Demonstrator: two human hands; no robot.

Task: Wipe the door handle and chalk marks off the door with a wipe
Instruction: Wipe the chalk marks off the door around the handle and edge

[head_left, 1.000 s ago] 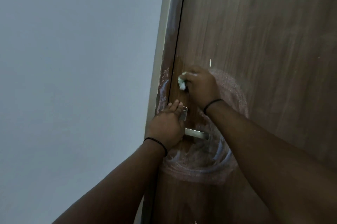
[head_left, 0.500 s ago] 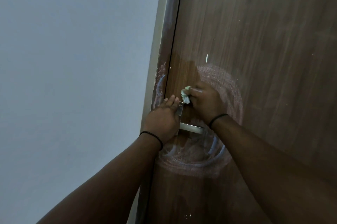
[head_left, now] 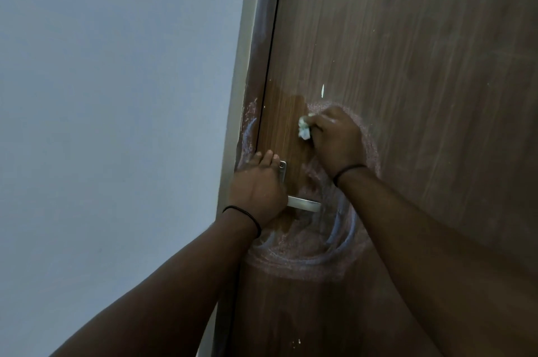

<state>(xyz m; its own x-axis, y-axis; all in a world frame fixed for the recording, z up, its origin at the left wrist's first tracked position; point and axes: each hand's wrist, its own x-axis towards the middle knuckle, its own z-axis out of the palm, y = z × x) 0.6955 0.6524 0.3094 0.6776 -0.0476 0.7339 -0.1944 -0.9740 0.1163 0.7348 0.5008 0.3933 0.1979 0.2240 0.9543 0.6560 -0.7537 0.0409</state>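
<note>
A brown wooden door (head_left: 422,65) fills the right side. White chalk marks (head_left: 305,257) swirl around the metal lever handle (head_left: 304,204). My left hand (head_left: 257,190) grips the handle at its base, over the metal plate (head_left: 282,170), with fingertips reaching up the door edge. My right hand (head_left: 334,141) holds a crumpled white wipe (head_left: 304,129) and presses it against the door above the handle. A darker damp patch lies on the door left of the wipe.
The dark door frame (head_left: 256,80) runs up beside the door and carries chalk smears at handle height. A plain pale wall (head_left: 116,124) fills the left. A small white fleck (head_left: 322,90) sits on the door above my right hand.
My right hand with the wipe went down to the handle plate, then came back up the door. My left hand stayed on the handle.
</note>
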